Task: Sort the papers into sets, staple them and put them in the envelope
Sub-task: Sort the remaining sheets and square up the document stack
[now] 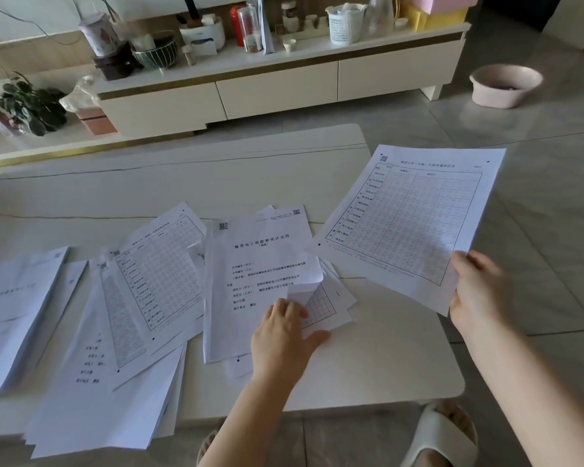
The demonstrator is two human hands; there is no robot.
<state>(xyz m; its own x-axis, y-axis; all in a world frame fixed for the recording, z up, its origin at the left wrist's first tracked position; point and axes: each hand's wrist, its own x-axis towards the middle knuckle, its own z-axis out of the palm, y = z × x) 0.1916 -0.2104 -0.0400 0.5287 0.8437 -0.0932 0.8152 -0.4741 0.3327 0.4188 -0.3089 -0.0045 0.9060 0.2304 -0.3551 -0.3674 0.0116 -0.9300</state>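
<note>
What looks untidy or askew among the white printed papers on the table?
The middle pile of white printed papers is fanned out crookedly, and the left hand curls its top text sheet's corner upward. The table-form sheets beside it lie skewed across another pile. The right hand holds one gridded sheet aloft.

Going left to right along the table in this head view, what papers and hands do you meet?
Far-left paper stack → grid-form sheets → title page → left hand lifting its corner → grid form held up → right hand gripping it.
</note>
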